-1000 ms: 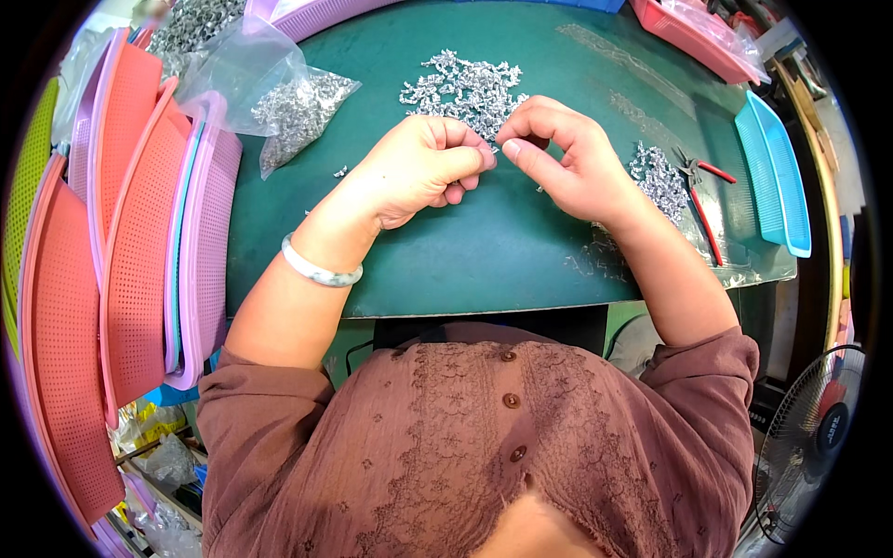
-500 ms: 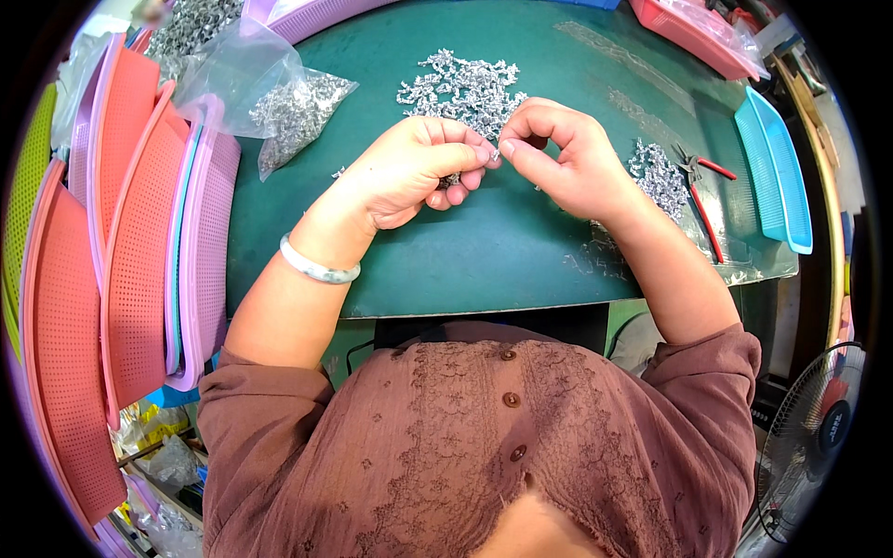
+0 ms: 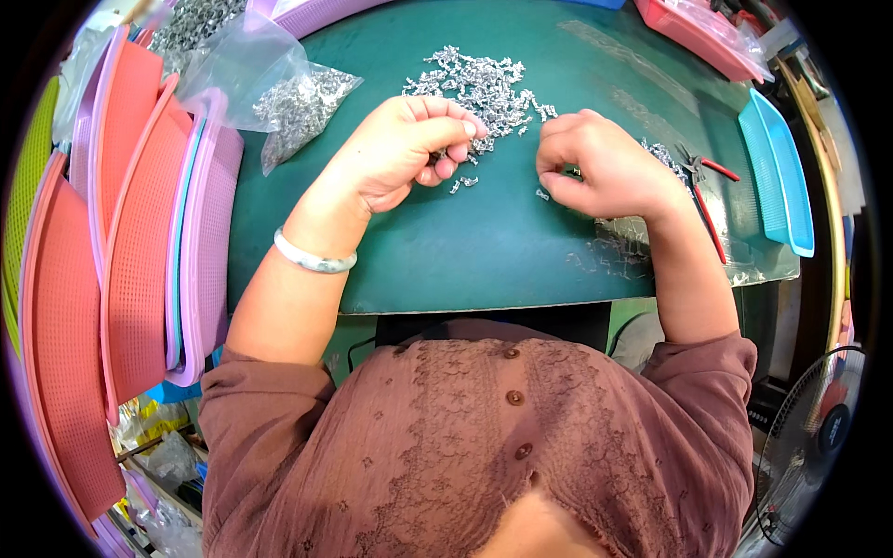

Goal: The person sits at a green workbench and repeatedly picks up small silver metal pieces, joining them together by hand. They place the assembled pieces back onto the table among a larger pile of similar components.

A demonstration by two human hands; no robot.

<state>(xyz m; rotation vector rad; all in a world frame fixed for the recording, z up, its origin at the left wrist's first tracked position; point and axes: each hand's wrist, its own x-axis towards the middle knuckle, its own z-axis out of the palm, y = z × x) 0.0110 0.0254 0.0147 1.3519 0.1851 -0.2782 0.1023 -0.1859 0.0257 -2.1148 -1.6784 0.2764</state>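
Over the green table my left hand (image 3: 409, 153) is closed, thumb pressed against the forefinger; a little of some small silvery metal parts shows within its curled fingers. My right hand (image 3: 609, 167) is apart from it, to the right, with fingers bent inward; whatever they hold is hidden. Just beyond both hands spreads a pile of small silvery metal parts (image 3: 484, 88). A few loose parts (image 3: 465, 184) lie between the hands. Behind my right wrist, a second heap (image 3: 659, 151) of silvery parts is partly covered.
Pliers with red handles (image 3: 711, 232) lie right of my right hand, near a blue basket (image 3: 777, 177). On the left are a clear bag of parts (image 3: 302, 102) and stacked pink and purple baskets (image 3: 139, 251). A pink tray (image 3: 698, 42) stands far right; a fan (image 3: 809, 437) stands lower right.
My hands have parted: the right moved right and slightly down, now covering more of the right heap. The left shifted slightly left and up. Loose parts between them now show.
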